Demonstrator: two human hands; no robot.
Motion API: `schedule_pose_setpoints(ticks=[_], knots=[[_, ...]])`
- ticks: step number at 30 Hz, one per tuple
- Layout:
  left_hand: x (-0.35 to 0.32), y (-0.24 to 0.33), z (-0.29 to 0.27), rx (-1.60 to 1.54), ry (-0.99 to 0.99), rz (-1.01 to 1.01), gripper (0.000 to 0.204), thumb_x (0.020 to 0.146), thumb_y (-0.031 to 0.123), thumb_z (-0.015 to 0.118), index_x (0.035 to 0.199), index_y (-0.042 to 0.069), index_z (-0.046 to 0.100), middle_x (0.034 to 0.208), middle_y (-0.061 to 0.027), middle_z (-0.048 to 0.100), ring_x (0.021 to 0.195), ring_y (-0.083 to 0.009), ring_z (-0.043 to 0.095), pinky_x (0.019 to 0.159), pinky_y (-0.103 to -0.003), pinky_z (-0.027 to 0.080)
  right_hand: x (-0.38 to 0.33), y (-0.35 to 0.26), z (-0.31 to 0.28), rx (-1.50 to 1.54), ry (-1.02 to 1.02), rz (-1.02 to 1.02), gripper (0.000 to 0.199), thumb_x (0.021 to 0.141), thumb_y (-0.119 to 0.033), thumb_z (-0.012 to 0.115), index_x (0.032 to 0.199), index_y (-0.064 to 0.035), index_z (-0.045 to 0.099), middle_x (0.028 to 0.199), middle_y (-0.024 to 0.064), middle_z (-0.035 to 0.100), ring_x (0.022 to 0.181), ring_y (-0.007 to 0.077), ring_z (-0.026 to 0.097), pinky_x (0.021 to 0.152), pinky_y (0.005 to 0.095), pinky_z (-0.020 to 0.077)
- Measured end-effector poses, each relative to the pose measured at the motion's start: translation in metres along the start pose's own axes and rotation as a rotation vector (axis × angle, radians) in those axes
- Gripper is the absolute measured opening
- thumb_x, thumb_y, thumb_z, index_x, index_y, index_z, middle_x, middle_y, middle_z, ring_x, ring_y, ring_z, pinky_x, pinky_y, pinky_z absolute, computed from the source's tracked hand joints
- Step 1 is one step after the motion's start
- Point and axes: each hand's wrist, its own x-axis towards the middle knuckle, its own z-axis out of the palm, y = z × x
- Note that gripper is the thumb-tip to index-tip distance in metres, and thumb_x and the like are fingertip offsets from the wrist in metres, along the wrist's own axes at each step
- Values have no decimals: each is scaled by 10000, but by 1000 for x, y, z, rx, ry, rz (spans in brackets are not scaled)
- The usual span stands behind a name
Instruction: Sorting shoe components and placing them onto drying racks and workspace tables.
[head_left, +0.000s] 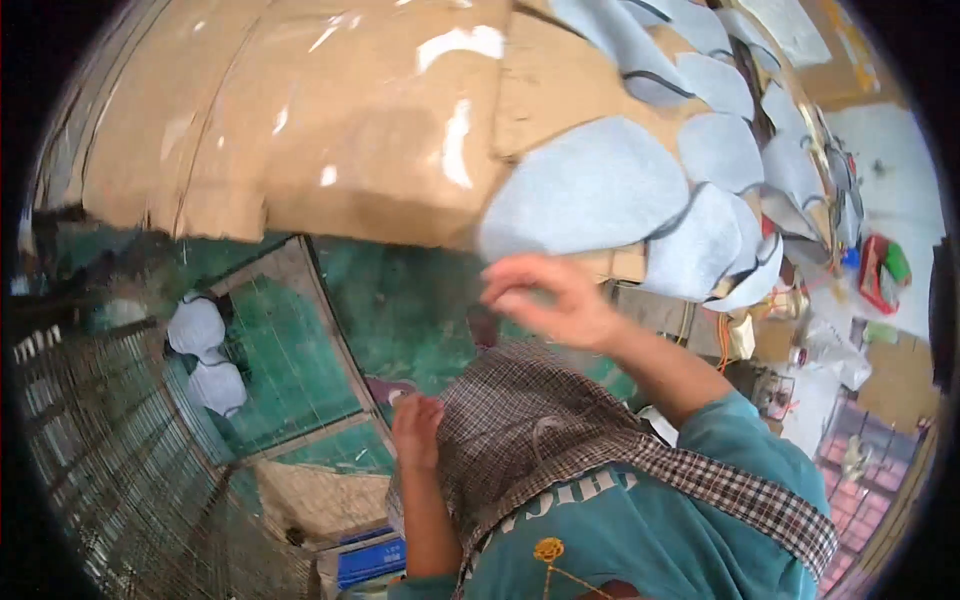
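The right hand [545, 300] is raised at the near edge of the desk [300, 120], fingers loosely curled and narrow, touching the lower rim of a pale blue-grey felt piece [590, 190]; whether it actually pinches the felt I cannot tell. That piece is flat, soft-looking, with a rounded, shoe-insole outline and a dark cut edge, and it overhangs the cardboard-covered desk. More of the same cut pieces [720, 150] lie overlapping in a row toward the right. The left hand [415, 425] is lower, near the checked cloth [530, 420] on the person's front, fingers bent, holding nothing visible. Two similar felt pieces [205, 355] lie below on the green floor [400, 300].
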Motion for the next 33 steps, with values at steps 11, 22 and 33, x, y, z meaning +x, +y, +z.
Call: schedule_pose_setpoints(ticks=[11,22,33], knots=[[-58,-27,294,1110,-705,517,202,837,148,494,945,-8,563,864,-91,604,773,-156,586,706,-268,457,-143,70,-292,-437,874,98,228,784,-116,580,987,-14,571,900,69,591,837,115,552,710,239,451],[-4,51,467,2336,-955,1016,282,712,95,529,989,118,579,953,-95,575,939,-282,503,910,-457,293,-99,16,-250,-432,218,151,322,749,-205,609,988,1,547,830,62,572,710,120,487,628,248,411],[-182,211,144,963,161,990,167,755,98,592,910,38,579,829,0,584,783,-129,520,803,-298,375,-94,-85,-144,-27,116,94,237,662,-70,625,854,2,507,726,4,507,670,73,468,597,198,359]])
